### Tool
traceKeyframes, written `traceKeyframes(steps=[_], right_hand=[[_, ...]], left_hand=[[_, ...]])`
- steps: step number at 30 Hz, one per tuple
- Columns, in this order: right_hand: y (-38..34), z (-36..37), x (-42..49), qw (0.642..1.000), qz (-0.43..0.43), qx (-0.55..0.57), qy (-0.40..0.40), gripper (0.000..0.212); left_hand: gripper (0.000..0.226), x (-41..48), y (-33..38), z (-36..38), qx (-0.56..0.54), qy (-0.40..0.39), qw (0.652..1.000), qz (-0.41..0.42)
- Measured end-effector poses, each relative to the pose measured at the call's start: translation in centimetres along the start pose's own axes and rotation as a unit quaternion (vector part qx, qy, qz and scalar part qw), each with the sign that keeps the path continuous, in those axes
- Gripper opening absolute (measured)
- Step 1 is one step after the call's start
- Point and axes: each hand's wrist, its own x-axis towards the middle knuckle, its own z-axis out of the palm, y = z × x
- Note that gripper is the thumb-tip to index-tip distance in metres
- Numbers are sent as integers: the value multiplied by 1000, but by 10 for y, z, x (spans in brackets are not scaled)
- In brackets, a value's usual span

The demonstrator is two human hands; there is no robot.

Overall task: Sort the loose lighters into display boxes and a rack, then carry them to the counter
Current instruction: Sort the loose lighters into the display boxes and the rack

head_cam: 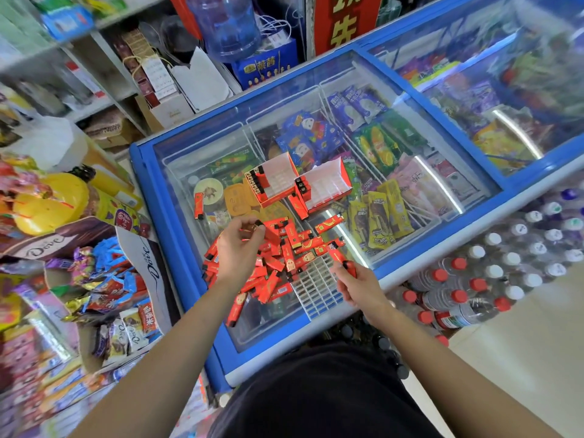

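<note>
A heap of several loose red lighters [284,260] lies on the glass lid of a blue chest freezer [177,216]. My left hand [240,245] hovers over the heap and pinches one red lighter [265,229]. My right hand [354,286] grips another red lighter [349,268] at the heap's right edge. A white slotted rack [319,292] lies flat near the freezer's front edge, between my hands. Two red display boxes stand further back, the left box [271,181] and the right box [325,184], each with a few lighters in its left end. One lighter [199,205] lies apart to the left.
Candy boxes and a Dove carton [139,260] crowd the shelf to the left. Packs of bottled water [493,279] are stacked on the floor to the right. Shelves and a water jug [227,26] stand behind the freezer. Tiled floor shows at the lower right.
</note>
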Motion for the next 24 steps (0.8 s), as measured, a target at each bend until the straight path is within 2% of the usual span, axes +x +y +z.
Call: traceKeyframes(steps=[8,12,18,22,24], right_hand=[[-18,4,10,999,-36,20,17,40],[-25,4,24,999,-37,36,20,49],[-43,9,46,998,-42,34,31,42],[-54,10,60,997,-34,46,48,25],[-56,10,66,998,-29,42,47,27]], left_hand=[[21,70,18,0,62,20,996,61],[24,101,31,1,109,31,992,62],[23,141,33,11,219,14,971,94],[25,160,25,17,278,-8,953,118],[23,166,19,20,297,-22,947,125]])
